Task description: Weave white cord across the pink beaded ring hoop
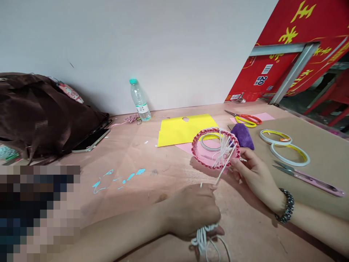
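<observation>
The left hand (193, 213), low in the middle of the frame, has its grip closed in a fist round a bundle of white cords (224, 162). The cords slant up and to the right to a pink ring (196, 143) on the surface just right of centre, by a yellow sheet (177, 131). The right hand (255, 174) is the nearer one, its grip pinching the ring's near right rim where the cords meet it.

**Where Things Lie**

The hoop (194, 147) sits before the paper sheet (180, 130); the bottle (140, 100) stands behind, by the wall (174, 47); the bag (40, 112) lies far left; the tape rings (272, 150) lie right; the right hand (253, 174) is at the hoop's right edge; the left hand (191, 211), nearest, has cords (203, 238) in it.
</observation>
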Demonstrator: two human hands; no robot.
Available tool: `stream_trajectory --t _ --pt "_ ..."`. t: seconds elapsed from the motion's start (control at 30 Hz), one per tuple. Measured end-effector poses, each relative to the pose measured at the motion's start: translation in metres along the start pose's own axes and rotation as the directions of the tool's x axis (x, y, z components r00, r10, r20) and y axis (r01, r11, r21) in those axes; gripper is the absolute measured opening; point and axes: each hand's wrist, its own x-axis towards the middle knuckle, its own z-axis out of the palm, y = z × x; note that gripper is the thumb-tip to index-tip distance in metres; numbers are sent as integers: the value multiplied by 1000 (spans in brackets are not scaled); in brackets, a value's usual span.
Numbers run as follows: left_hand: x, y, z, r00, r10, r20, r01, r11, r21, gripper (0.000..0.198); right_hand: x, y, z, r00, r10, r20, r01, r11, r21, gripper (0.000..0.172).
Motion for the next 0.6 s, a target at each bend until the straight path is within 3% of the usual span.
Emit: stream_trajectory --t 0.03,0.07,0.13,0.17,0.2,0.23,0.27,0.3,0.4,0.47,0.53,0.6 --pt "-1 -1 0 991 -137 -2 137 990 -39 27 0 -1 0 1000 0 0 0 1000 -7 27" --pt "-1 -1 -1 954 -299 -17 297 952 -69 22 0 -1 0 1000 -1 1 1 1000 -12 27" --pt "-1 -1 -4 814 -578 -46 567 811 -146 19 0 -2 0 1000 -5 8 5 1000 -20 27" --pt "0 -1 -5 751 -659 -41 641 743 -192 25 0 -2 0 1000 -8 12 8 1000 -22 27" --pt "1 -2 -7 719 -695 -21 673 703 -231 25 0 -1 -1 1000 -13 16 13 1000 -22 27" --pt "2 -2 -8 719 -695 4 673 696 -251 18 0 -1 -1 1000 -16 17 16 1000 -18 27" --pt "3 -3 -9 744 -668 20 650 717 -251 9 0 -1 -1 1000 -15 16 15 1000 -14 27" --pt "4 -3 -10 781 -624 14 610 758 -229 14 0 0 -1 1000 -10 16 10 1000 -10 28" --pt "5 -2 -12 902 -399 -167 394 917 -61 29 -1 1 -1 1000 2 20 -2 1000 4 28" --pt "5 0 -12 942 -185 -281 219 971 97 28 -2 2 0 999 -9 31 8 1000 30 26" --pt "5 2 -10 965 8 -261 49 977 208 26 -2 3 0 999 -15 37 13 998 56 24" --pt "4 3 -6 979 114 -171 -75 973 218 30 -2 4 0 999 -9 40 7 998 55 23"
